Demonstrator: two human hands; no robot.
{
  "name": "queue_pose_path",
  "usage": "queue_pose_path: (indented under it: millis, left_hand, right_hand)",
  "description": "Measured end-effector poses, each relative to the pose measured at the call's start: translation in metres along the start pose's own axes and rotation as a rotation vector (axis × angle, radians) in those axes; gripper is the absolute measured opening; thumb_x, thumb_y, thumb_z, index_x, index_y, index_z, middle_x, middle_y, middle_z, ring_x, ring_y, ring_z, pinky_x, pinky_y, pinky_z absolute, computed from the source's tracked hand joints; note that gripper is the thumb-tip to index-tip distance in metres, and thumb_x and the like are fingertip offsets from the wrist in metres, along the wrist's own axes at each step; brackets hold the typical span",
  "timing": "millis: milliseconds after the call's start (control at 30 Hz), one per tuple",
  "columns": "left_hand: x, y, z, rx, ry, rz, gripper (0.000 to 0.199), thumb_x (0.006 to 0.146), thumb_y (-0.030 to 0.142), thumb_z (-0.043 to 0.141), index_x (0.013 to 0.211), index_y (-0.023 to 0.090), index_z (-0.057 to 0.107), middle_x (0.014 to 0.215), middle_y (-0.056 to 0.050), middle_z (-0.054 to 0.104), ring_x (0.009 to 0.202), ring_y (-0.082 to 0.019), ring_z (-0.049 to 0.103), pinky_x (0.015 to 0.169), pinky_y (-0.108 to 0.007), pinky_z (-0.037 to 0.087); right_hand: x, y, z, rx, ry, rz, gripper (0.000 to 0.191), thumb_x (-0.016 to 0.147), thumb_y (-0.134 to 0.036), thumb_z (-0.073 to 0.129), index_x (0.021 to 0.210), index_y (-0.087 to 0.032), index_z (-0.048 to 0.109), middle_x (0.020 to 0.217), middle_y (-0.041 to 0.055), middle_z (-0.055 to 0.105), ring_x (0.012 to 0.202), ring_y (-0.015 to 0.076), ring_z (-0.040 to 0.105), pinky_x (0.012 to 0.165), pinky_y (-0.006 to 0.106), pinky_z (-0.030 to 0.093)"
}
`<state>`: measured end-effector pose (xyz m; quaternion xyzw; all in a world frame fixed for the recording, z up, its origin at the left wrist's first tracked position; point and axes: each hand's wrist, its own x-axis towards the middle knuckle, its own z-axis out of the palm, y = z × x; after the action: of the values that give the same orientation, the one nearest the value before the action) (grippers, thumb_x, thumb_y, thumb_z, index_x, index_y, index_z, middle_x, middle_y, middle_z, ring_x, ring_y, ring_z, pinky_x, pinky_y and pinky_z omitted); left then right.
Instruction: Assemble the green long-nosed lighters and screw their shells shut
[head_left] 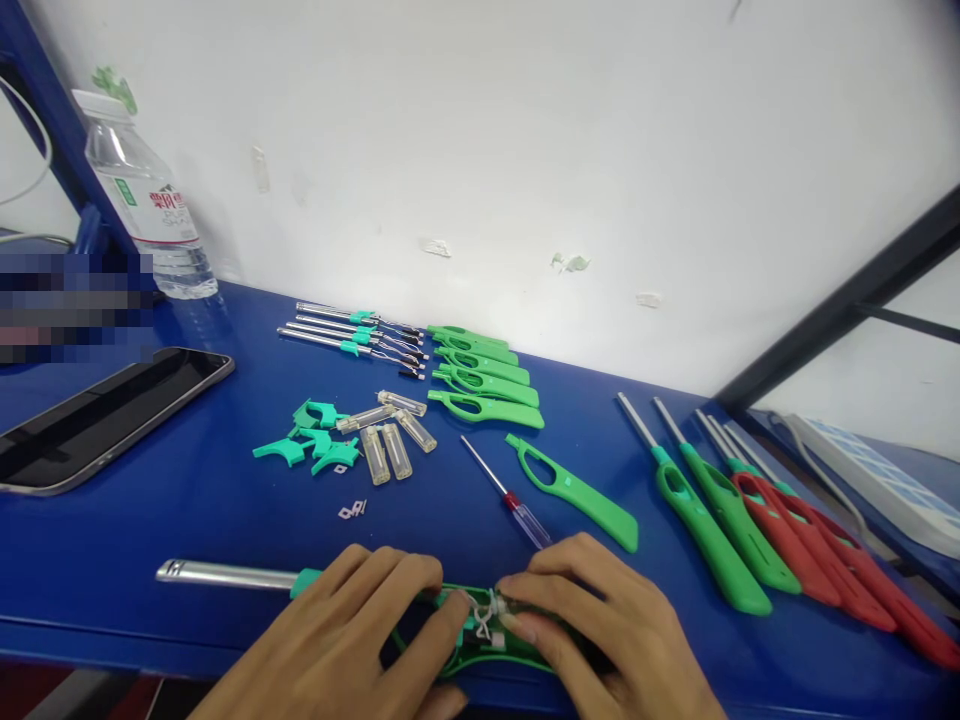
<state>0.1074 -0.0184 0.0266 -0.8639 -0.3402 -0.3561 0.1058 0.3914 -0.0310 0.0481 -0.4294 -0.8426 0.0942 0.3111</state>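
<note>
My left hand (352, 640) is closed around an opened gas lighter, its silver tube (225, 574) pointing left and a teal collar at the tube's base. Inside the green half shell (499, 660) lie white wires (484, 618) and a small black part, partly covered by my fingers. My right hand (607, 630) pinches a clear fuel tank (504, 604) at the shell's right part; most of that tank is hidden under the fingers. Just beyond my right hand, a screwdriver (529, 520) with a clear handle and a loose green shell half (577, 492) lie on the blue table (262, 530).
Several clear fuel tanks (397, 450), teal triggers (283, 452) and small metal plates (351, 510) lie mid-table. Behind them are tube assemblies (330, 343) and green shell halves (491, 410). Whole lighters (712, 540) line the right. A phone (112, 420) and water bottle (150, 200) stand left.
</note>
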Motion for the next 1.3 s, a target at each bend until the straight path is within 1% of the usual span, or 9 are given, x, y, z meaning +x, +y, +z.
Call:
queue_pose_path:
  millis: [233,400,467,533,633,733,900,1033,1300]
  left_hand:
    - [0.002,0.001,0.002,-0.037,0.027,0.018,0.045,0.137,0.030,0.030,0.135,0.030,0.075,0.122,0.004,0.082,0.109,-0.017,0.077,0.125,-0.030,0.040]
    - [0.008,-0.001,0.001,-0.007,0.060,0.054,0.048,0.136,0.029,0.028,0.132,0.028,0.075,0.116,0.002,0.084,0.100,-0.018,0.079,0.107,-0.034,0.052]
    - [0.010,-0.002,0.000,-0.027,0.072,0.044,0.044,0.137,0.032,0.033,0.132,0.029,0.077,0.115,0.004,0.085,0.098,-0.017,0.079,0.103,-0.032,0.054]
    - [0.010,-0.004,-0.001,-0.069,0.089,0.023,0.040,0.136,0.038,0.040,0.131,0.032,0.079,0.114,0.006,0.085,0.098,-0.016,0.080,0.105,-0.029,0.054]
    - [0.005,-0.004,0.002,-0.093,0.082,-0.009,0.040,0.136,0.042,0.043,0.129,0.035,0.082,0.117,0.007,0.086,0.102,-0.014,0.080,0.116,-0.025,0.051]
    - [-0.005,-0.004,0.009,-0.041,0.052,0.004,0.037,0.134,0.042,0.048,0.135,0.034,0.083,0.124,0.004,0.086,0.112,-0.015,0.081,0.124,-0.026,0.051]
    - [-0.019,-0.004,0.015,0.046,0.019,0.041,0.025,0.126,0.039,0.066,0.145,0.032,0.081,0.130,-0.001,0.084,0.119,-0.020,0.082,0.121,-0.032,0.060]
    - [-0.019,-0.004,0.015,0.037,0.028,0.046,0.027,0.127,0.041,0.064,0.146,0.031,0.080,0.131,-0.002,0.084,0.122,-0.021,0.081,0.123,-0.033,0.060]
    - [-0.015,-0.005,0.016,0.040,0.025,0.040,0.028,0.127,0.041,0.064,0.147,0.032,0.081,0.128,-0.002,0.084,0.119,-0.021,0.080,0.118,-0.032,0.062]
  right_hand:
    - [0.001,0.000,0.001,0.009,-0.004,-0.005,0.016,0.127,-0.032,0.070,0.131,-0.033,0.085,0.114,-0.0024,0.086,0.096,0.0154,0.085,0.088,0.027,0.070]
    - [0.000,0.000,0.002,0.008,0.002,-0.007,0.016,0.126,-0.031,0.070,0.131,-0.033,0.086,0.113,-0.0017,0.085,0.095,0.0153,0.084,0.086,0.027,0.069]
    - [-0.001,0.000,0.002,0.015,-0.007,0.001,0.018,0.127,-0.032,0.069,0.132,-0.033,0.086,0.114,-0.0015,0.085,0.095,0.0151,0.084,0.086,0.026,0.069]
    - [-0.001,0.000,0.001,0.025,-0.020,0.013,0.019,0.127,-0.033,0.069,0.133,-0.033,0.087,0.114,-0.0013,0.084,0.095,0.0150,0.084,0.086,0.026,0.068]
    - [-0.001,0.002,0.001,0.043,-0.030,0.027,0.021,0.128,-0.035,0.067,0.133,-0.033,0.088,0.112,-0.0010,0.084,0.095,0.0149,0.083,0.084,0.025,0.068]
    - [-0.001,0.002,0.001,0.033,-0.018,0.020,0.024,0.129,-0.037,0.065,0.133,-0.032,0.088,0.110,-0.0011,0.084,0.092,0.0149,0.084,0.083,0.025,0.068]
    - [0.000,0.001,0.000,-0.015,-0.006,0.001,0.027,0.131,-0.038,0.061,0.134,-0.033,0.088,0.111,-0.0012,0.086,0.093,0.0146,0.085,0.086,0.024,0.069]
    - [0.000,0.001,0.000,-0.031,0.014,-0.021,0.029,0.131,-0.037,0.059,0.132,-0.031,0.088,0.111,-0.0002,0.086,0.093,0.0146,0.086,0.086,0.024,0.070]
    - [-0.001,0.000,0.002,0.018,-0.001,-0.004,0.027,0.130,-0.042,0.063,0.133,-0.032,0.088,0.111,-0.0015,0.085,0.094,0.0134,0.085,0.084,0.022,0.068]
